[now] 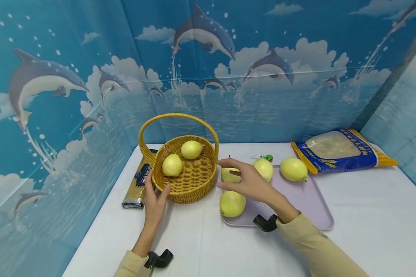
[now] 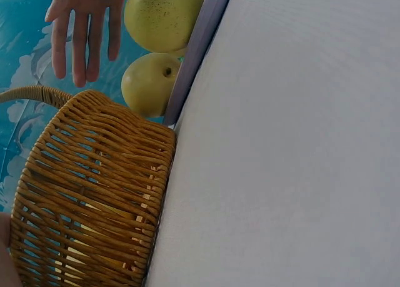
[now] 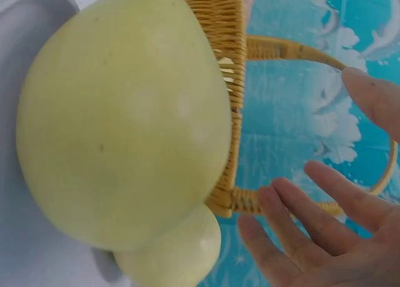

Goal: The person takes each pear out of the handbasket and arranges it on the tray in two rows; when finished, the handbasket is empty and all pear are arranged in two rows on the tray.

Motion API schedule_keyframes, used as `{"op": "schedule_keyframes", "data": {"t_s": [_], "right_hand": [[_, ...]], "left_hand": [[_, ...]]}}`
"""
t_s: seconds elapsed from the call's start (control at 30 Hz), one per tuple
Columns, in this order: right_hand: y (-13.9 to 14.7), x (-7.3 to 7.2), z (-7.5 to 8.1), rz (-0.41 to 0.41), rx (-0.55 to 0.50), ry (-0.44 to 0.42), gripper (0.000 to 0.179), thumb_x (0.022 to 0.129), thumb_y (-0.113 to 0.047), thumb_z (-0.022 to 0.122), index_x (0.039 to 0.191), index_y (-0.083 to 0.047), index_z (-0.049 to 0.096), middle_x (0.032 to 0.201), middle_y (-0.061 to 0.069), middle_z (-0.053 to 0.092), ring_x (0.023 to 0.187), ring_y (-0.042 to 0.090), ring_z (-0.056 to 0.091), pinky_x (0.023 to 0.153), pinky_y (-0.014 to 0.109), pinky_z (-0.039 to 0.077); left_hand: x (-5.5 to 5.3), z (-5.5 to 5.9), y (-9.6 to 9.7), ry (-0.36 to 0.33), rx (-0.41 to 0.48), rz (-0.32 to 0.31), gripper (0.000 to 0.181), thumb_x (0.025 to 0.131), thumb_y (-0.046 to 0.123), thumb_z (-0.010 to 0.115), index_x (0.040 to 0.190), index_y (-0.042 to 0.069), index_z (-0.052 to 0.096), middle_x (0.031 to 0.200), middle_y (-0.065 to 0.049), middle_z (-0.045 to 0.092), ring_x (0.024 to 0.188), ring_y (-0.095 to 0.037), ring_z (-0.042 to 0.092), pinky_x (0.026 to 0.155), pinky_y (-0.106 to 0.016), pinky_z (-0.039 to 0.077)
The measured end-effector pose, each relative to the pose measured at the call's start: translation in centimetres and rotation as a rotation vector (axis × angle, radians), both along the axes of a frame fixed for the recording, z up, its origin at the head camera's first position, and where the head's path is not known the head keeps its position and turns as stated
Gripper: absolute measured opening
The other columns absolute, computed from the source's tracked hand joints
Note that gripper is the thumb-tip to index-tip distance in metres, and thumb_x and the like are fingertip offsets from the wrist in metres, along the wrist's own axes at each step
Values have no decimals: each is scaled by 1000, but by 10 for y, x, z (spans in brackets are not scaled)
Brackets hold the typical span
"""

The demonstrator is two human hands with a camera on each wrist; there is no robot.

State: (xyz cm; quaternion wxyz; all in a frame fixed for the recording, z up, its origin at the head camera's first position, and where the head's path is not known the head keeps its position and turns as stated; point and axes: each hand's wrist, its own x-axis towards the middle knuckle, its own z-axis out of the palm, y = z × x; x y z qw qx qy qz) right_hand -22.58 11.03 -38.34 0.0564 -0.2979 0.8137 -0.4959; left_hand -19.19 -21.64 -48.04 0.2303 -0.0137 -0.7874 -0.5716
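Note:
A round wicker basket [image 1: 190,194] with a tall arched handle stands on the white table. Two yellow-green pears [image 1: 172,165] lie inside it. My left hand [image 1: 154,204] rests against the basket's near left side, its thumb at the rim and its fingers along the outside. Just right of the basket, my right hand [image 1: 247,182] hovers over the left edge of a lilac tray [image 1: 315,200]. Its thumb and fingers are apart, with nothing between them. Several pears [image 1: 232,204] sit on the tray, and one looms large in the right wrist view [image 3: 122,118].
A black-and-gold packet [image 1: 135,192] lies left of the basket, partly behind it. At the back right lies a blue and yellow bag [image 1: 343,152] with a see-through window. A small green object [image 1: 267,157] shows behind the tray. A dolphin-print curtain [image 1: 208,96] hangs behind the table.

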Motion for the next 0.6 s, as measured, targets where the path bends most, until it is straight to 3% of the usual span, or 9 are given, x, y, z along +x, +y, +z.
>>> {"op": "schedule_keyframes", "data": {"t_s": [0.37,0.6], "right_hand": [[-39,-12,19,51,169,29,86,93,-47,79,163,-18,39,166,7,42,152,33,42,121,57,41],[-60,-23,33,46,240,37,90,95,-53,74,165,-14,35,166,10,42,152,34,43,122,58,40]], "left_hand": [[0,0,-1,-6,7,-3,78,106,17,63,169,21,18,172,-11,27,157,-34,33,124,-61,35],[0,1,-1,-12,-10,-1,78,106,20,63,169,22,17,172,-10,26,157,-34,32,124,-60,35]]}}
